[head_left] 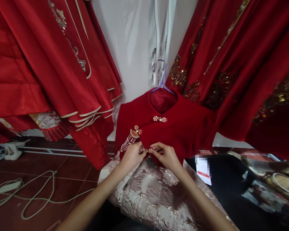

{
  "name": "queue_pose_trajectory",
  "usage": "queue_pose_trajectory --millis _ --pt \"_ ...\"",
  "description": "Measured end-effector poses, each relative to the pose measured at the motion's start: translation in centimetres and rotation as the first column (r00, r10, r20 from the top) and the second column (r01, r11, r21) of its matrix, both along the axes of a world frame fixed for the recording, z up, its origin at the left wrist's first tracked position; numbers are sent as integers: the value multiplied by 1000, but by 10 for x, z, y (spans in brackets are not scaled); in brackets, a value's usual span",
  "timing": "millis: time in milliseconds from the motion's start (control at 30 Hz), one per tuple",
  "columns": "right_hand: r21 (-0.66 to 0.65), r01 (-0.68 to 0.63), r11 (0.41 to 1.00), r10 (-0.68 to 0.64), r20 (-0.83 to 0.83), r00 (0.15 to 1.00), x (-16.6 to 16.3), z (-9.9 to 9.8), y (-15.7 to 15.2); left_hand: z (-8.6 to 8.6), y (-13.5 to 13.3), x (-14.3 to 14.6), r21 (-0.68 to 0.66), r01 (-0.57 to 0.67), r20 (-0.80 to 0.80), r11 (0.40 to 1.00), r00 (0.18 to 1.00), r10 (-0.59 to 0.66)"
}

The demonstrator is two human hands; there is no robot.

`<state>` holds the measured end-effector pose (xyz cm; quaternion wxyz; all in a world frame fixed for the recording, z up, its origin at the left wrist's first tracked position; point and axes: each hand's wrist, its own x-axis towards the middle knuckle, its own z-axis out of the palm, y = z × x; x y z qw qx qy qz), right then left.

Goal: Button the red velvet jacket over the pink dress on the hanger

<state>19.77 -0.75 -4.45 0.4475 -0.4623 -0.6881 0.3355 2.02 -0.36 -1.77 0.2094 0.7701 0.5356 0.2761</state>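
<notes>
A dark red top hangs in front of me on a purple hanger. Pearl flower ornaments sit below its neckline, and a fan-shaped brooch with beaded tassels is fixed on its left side. Low on the front, my left hand and my right hand meet from either side at a small gold and pearl clasp. Both hands have their fingers pinched together on it. Fingertips cover part of the clasp. Below lies a pale pink brocade skirt with a metallic sheen.
Red garments with cream piping hang at left, and red gowns with gold sequins at right. A white cable lies coiled on the tiled floor. Right of the skirt are a black surface and a paper tag.
</notes>
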Motion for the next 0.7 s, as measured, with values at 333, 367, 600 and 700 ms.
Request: queue_pose_trajectory --millis 333,367,600,700 --pt "57 37 998 -38 19 999 -6 -1 -4 -12 8 0 -217 15 317 976 947 56" --pt "57 39 998 -41 20 999 -6 -1 -4 -13 9 0 -216 9 325 976 944 63" --pt "91 85 992 -89 40 995 -10 -8 -5 -16 12 -3 -202 9 323 979 945 58" --pt "115 109 987 -116 56 992 -13 -13 -6 -16 13 -5 -204 35 326 978 945 34"
